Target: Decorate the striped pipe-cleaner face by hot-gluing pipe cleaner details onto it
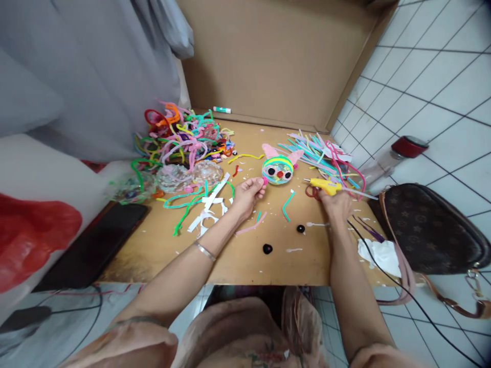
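My left hand (249,197) is closed in a pinch on a small bright pink piece (265,180), right at the lower left edge of a craft animal face (278,171). Whether that piece is joined to the face, I cannot tell. The face has pink ears, black eyes, a red nose and green and yellow bands. My right hand (337,205) is wrapped round a yellow hot glue gun (326,185), whose nozzle points left toward the face. Red-handled scissors (312,191) lie just under the gun's front.
A tangled heap of pipe cleaners (187,135) fills the left back. More pipe cleaners (312,151) lie at back right, before a cardboard panel (264,61). Black round pieces (267,249) lie in front. A phone (92,245), a brown handbag (433,230) and a bottle (389,161) flank the table.
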